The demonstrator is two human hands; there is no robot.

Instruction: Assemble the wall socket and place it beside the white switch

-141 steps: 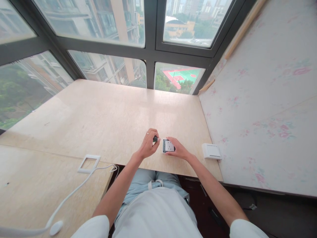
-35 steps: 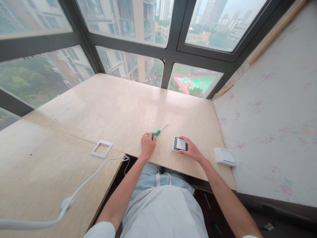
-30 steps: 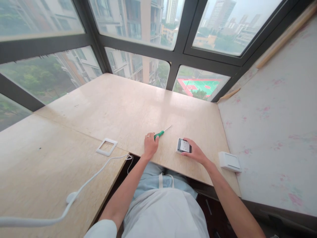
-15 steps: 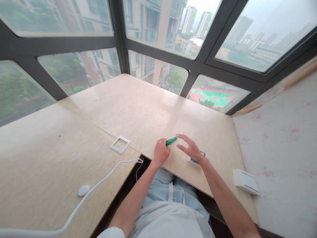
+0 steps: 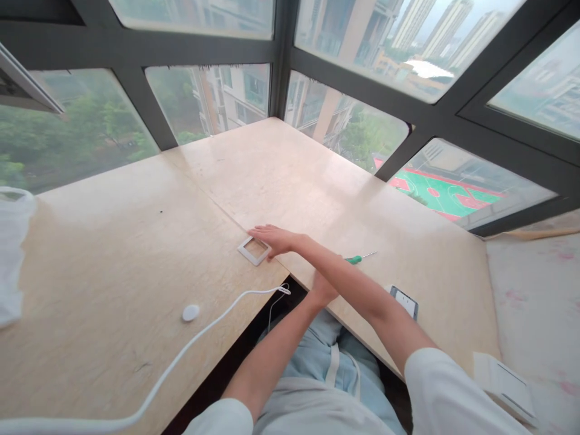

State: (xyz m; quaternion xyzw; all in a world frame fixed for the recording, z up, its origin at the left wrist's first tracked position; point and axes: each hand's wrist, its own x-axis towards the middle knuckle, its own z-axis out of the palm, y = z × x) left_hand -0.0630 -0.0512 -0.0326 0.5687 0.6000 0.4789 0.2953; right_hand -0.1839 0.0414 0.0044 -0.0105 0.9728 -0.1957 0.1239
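My right hand [image 5: 273, 239] stretches across my body to the left, fingers extended flat over the white square frame [image 5: 254, 250] on the wooden table [image 5: 136, 254], touching its right edge. My left hand [image 5: 322, 289] is mostly hidden behind my right forearm, near the table's front edge. A green-handled screwdriver [image 5: 357, 259] lies just beyond it; whether the left hand still holds it is hidden. The socket module [image 5: 405, 301] lies on the table by my right arm, held by nothing.
A white cable with an inline switch [image 5: 191, 312] runs over the left table part to its edge. A white switch plate [image 5: 505, 384] lies at the lower right on the flowered surface [image 5: 534, 302]. Windows [image 5: 353, 121] close the far side. A white bag [image 5: 11, 254] sits far left.
My right hand has let go of the socket module and reached left to the white frame. The view has swung to the left. The left hand stays by the screwdriver.
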